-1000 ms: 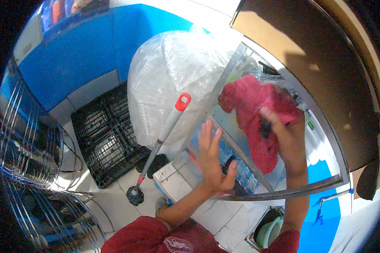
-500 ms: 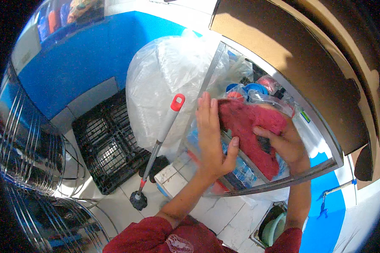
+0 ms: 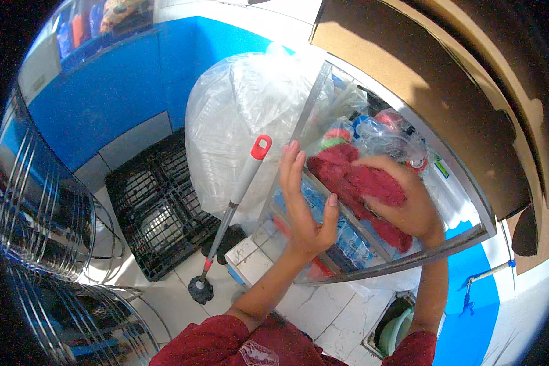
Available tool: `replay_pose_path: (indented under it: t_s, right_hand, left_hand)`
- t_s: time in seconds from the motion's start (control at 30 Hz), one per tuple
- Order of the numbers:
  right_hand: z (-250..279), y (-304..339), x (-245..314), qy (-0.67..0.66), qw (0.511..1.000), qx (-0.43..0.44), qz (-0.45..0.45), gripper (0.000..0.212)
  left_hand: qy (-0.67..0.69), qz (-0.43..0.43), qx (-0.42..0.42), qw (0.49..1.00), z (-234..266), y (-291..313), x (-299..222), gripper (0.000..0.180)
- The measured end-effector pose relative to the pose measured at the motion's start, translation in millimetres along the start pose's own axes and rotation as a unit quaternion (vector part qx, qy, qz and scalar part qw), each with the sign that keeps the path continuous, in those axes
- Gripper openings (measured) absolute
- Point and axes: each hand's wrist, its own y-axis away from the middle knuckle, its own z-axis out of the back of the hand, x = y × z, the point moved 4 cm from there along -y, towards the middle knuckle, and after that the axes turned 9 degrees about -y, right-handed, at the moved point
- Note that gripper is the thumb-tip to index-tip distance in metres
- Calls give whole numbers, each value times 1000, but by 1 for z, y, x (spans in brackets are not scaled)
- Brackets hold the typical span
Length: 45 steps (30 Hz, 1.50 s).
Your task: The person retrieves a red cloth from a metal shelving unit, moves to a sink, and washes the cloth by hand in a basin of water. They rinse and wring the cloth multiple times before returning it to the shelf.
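Both hands are at the metal-framed clear pane [image 3: 409, 266] in the head view: the right hand [image 3: 413, 204] grips a bunched red cloth [image 3: 337, 174] behind it; the left hand [image 3: 306, 224], empty, fingers extended, overlaps its left side, contact unclear. Left of the pane leans a grey-handled brush [image 3: 244, 182].

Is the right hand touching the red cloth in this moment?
Touching: the head view shows the right hand gripping the red cloth, bunched against it.
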Motion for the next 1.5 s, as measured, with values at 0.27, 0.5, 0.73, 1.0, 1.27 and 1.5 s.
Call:
replay_pose_path:
  t_s: [0.27, 0.5, 0.73, 1.0, 1.27, 1.5]
  right_hand:
    - [-10, -31, 6, 84, 992, -47, 83, 42]
    - [33, 4, -27, -149, 958, -237, -54, 40]
    - [49, 66, -42, -162, 940, -299, -30, 43]
    - [20, 44, -11, 8, 999, -34, 37, 56]
    - [-1, 10, 5, 51, 992, -23, 110, 52]
    - [-13, -15, 3, 100, 983, -39, 146, 51]
  left_hand:
    - [9, 4, -2, 1000, 0, 0, 0, 69]
    - [5, -9, -5, 1000, -1, 1, 3, 69]
    - [10, -1, -17, 1000, -2, 2, 4, 67]
    - [7, 1, -14, 1000, -3, 2, 3, 65]
    - [-49, -22, -4, 999, -8, 2, -4, 65]
    - [-31, -14, -13, 999, -7, 3, -4, 68]
